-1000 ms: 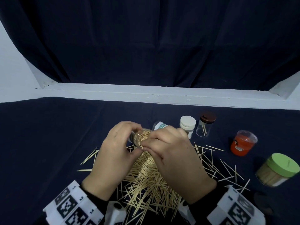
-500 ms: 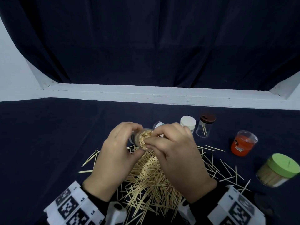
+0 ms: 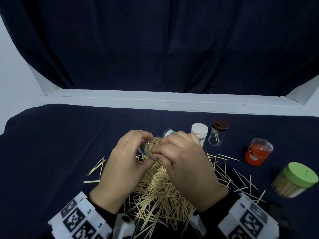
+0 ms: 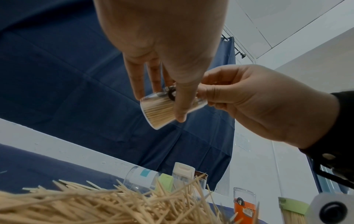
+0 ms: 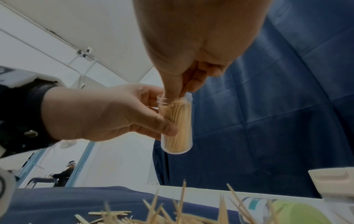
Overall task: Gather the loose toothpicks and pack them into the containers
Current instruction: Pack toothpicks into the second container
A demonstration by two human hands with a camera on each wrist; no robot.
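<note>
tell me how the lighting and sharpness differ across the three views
Head view: dim and dark, yet sharp; the toothpick pile reads clearly, and wide-angle bending curves the white ledge. Left wrist view: the clear vial is sharp, near toothpicks blurred. Right wrist view: bright ceiling behind, the right hand shaded and soft.

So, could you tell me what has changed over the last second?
Very little: the right hand crept slightly toward the clear vial, fingertips now in its mouth. The left hand still grips the vial; the toothpick pile and other containers stayed put.
</note>
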